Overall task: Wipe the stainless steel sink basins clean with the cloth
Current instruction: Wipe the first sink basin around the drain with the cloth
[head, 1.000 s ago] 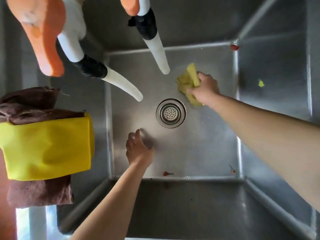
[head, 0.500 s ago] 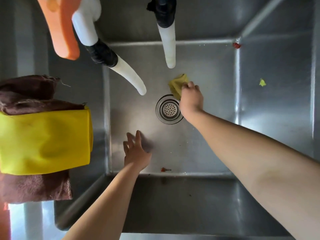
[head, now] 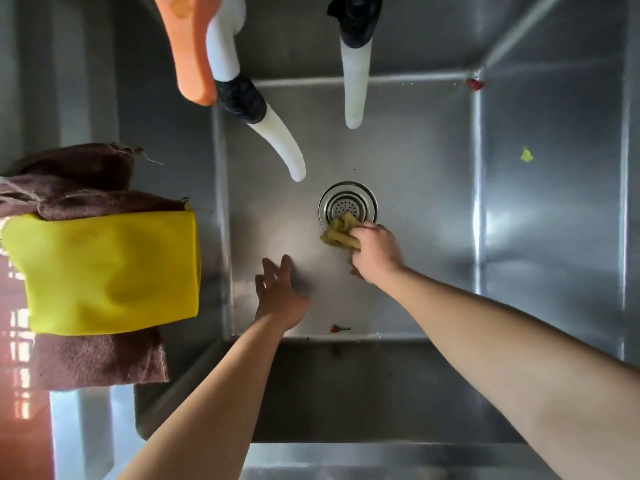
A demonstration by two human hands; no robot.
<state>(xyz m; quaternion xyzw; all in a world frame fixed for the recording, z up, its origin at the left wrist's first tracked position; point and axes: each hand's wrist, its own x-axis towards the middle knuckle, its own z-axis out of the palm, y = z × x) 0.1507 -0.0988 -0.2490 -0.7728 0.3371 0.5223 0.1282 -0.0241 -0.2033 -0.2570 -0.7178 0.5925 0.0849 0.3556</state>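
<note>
I look straight down into a deep stainless steel sink basin [head: 422,161] with a round drain strainer [head: 347,202] in the middle of its floor. My right hand [head: 375,252] grips a crumpled yellow-green cloth [head: 339,232] and presses it on the basin floor at the strainer's near edge, partly over it. My left hand [head: 278,292] lies on the basin floor to the left with its fingers spread and straight, holding nothing.
Two white hose spouts with black collars [head: 277,140] [head: 355,81] hang over the basin from above, beside an orange handle [head: 188,46]. A yellow cloth [head: 110,271] lies over brown towels [head: 79,174] on the left rim. Red scraps [head: 337,329] [head: 474,84] and a green scrap [head: 526,155] sit in the basin.
My right hand has carried the cloth from the far right of the basin floor, past the drain's far side, to its near edge. The left hand's fingers have spread out.
</note>
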